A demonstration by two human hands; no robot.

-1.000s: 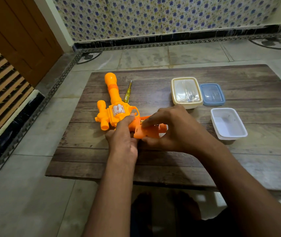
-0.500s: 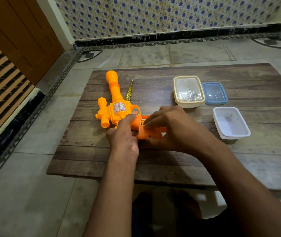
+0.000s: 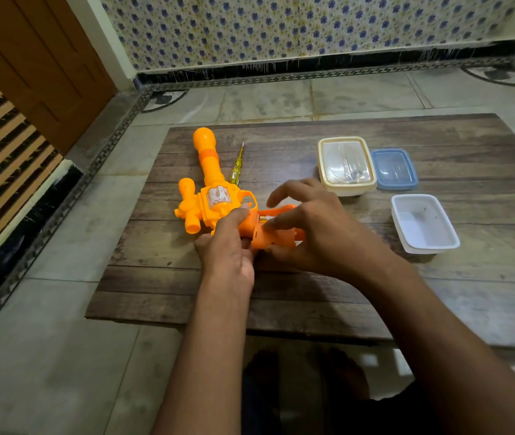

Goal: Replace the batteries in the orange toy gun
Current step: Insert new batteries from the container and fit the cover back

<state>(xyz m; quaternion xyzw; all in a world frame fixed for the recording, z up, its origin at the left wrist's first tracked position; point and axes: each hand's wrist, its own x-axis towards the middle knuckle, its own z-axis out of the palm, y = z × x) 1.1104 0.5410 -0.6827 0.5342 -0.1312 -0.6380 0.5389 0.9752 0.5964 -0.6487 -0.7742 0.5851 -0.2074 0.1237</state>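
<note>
Head view looks down on a low wooden worktop (image 3: 328,296) set on a tiled floor (image 3: 46,356), with a door (image 3: 30,58) at far left and a flower-patterned wall (image 3: 297,26) beyond. Open planks lie along the near edge in front of the forearms, and more bare wood runs along the far edge behind the boxes. The worktop's left edge is near the toy's scope, and its near-left corner hangs over the floor tiles.

An orange toy gun (image 3: 212,196) lies flat on the left half of the worktop, its barrel pointing away toward the far edge and its grip end toward the person. A silver sticker sits on its body, and the battery bay in the grip looks open (a bit of pale metal shows inside). The left hand (image 3: 228,246) grips the gun at the join of body and grip, fingers curled round it. The right hand (image 3: 309,230) pinches a loose orange cover (image 3: 273,238) against the grip, its other fingers spread above.

A yellow screwdriver (image 3: 236,166) lies just beside the barrel on its right. Right of the hands stand a cream box (image 3: 346,164) with a clear lid, a blue lid (image 3: 394,167) touching it, and an open white tray (image 3: 424,222) nearer the person.
</note>
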